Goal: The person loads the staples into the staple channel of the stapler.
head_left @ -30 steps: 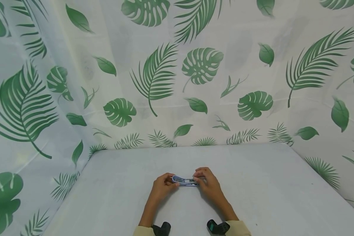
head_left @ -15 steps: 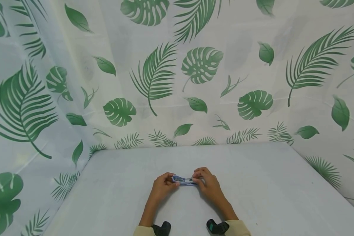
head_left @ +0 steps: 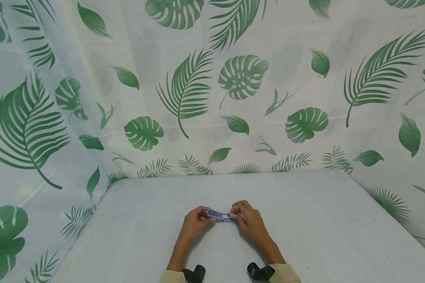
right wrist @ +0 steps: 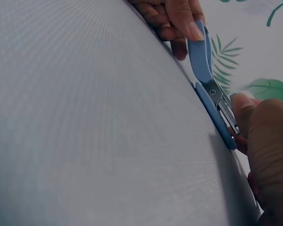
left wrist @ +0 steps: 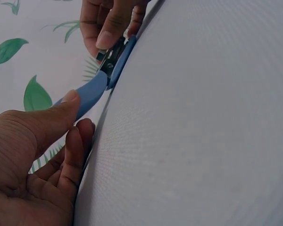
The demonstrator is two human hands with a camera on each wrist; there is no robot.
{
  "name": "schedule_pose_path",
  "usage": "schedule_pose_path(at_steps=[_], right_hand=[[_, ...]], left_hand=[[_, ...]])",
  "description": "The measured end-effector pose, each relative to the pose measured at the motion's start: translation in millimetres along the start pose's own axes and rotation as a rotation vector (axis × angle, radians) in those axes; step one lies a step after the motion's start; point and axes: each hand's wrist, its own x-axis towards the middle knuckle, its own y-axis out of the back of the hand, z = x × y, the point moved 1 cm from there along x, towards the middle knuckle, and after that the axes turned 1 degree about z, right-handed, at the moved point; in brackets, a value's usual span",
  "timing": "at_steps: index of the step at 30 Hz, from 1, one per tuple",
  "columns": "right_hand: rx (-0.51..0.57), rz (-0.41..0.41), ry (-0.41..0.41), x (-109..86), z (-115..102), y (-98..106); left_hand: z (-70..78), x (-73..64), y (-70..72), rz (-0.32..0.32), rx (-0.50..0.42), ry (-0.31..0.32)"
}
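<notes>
Bench [head_left: 134, 236], head view: the far edge is met by a leaf-printed curtain [head_left: 244, 78]; white surface is spread beyond both hands.
Blue-handled tool [head_left: 222, 216], head view: held crosswise between left hand [head_left: 195, 226] and right hand [head_left: 249, 220].
Blue handle [left wrist: 91, 94], left wrist: pinched by left thumb and fingers.
Slotted metal [right wrist: 224, 107], right wrist: pinched by right fingers; a rivet [right wrist: 212, 92], tiny from the head, is shown clearly.

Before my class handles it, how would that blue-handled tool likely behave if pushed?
The blue-handled tool probably feels stiff, given its metal frame. It may hinge at the visible rivet. Its long, slim shape suggests sliding rather than rolling.
</notes>
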Motion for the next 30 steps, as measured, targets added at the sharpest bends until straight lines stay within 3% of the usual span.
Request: schedule_pose_path(at_steps=[30], right_hand=[[-0.065,0.003,-0.008,0.8,-1.5,-3.5]], left_hand=[[3.1,-1.2,1.1,-0.001,-0.001,-0.014]])
